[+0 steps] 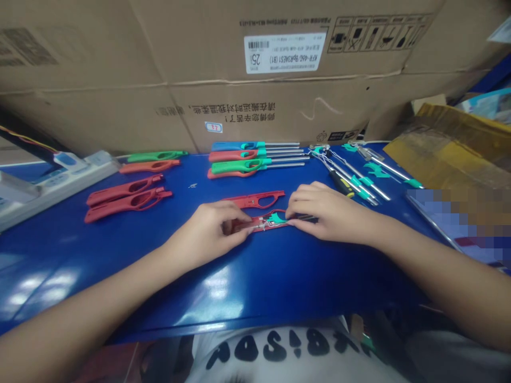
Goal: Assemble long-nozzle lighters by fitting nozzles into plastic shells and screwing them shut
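Note:
Between my hands lies an opened red lighter casing [259, 224], with a teal trigger [276, 218], thin white wires and small inner parts in it. My left hand [211, 231] is closed on the casing's left end, thumb at the near side and fingers at the far side. At its right end my right hand [325, 215] pinches the casing where the metal tube enters; its fingers hide part of that joint. Just behind, an empty red casing half [255, 200] lies on the blue table [255, 282].
Finished-looking long-nosed lighters [239, 155] lie behind my hands. Loose red casing halves [125, 198], plus green and orange ones, are at left by a white power strip [80, 178]. Metal tubes with teal parts [359, 178] and a screwdriver [341, 184] lie at right. Cardboard [179, 64] walls the back.

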Available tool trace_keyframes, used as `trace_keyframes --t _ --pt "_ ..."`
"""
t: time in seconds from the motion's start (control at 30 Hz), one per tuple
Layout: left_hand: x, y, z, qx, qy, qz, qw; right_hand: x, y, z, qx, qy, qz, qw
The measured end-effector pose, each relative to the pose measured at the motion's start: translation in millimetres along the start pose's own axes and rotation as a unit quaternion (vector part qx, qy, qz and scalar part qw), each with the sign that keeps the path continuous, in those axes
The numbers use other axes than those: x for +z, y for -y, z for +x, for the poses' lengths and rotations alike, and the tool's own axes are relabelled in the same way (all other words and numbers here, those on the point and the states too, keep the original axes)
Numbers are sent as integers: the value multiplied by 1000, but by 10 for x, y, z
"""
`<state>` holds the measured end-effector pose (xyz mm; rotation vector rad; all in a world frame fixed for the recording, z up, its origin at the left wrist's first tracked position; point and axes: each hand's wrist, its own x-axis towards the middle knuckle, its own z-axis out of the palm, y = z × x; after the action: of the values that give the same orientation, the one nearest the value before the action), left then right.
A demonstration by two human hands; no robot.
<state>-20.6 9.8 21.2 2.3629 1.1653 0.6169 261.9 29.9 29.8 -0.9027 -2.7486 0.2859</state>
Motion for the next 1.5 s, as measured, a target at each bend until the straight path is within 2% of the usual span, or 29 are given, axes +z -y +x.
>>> trace_keyframes --t 0.1,0.23,0.3,0.43,0.67,0.87,1.1,1.3,1.4,1.5 --pt "-6 -44 -20 25 -14 57 998 20 -10 11 -2 9 6 1000" --pt "28 -81 -30 122 36 109 986 34 -7 14 -8 8 9 1000" --pt "52 -82 -30 137 63 120 981 26 -4 8 -11 10 8 1000" --pt "80 -69 -35 135 86 127 979 -37 -19 -15 -12 9 14 1000" --pt "110 -41 -48 136 80 113 981 -179 -123 -72 14 28 29 999" --pt "114 -24 -52 141 79 110 981 -152 -160 -57 47 46 80 995" --pt "112 14 -41 165 30 91 982 -161 -154 -43 55 49 90 993" --pt "110 2 -37 165 57 135 975 -120 -124 -26 53 54 68 995" --pt "115 -10 -48 165 58 154 972 -82 -118 -27 44 36 53 997" --pt "114 -10 -64 167 47 136 975 -12 -132 -14 49 -23 21 998"
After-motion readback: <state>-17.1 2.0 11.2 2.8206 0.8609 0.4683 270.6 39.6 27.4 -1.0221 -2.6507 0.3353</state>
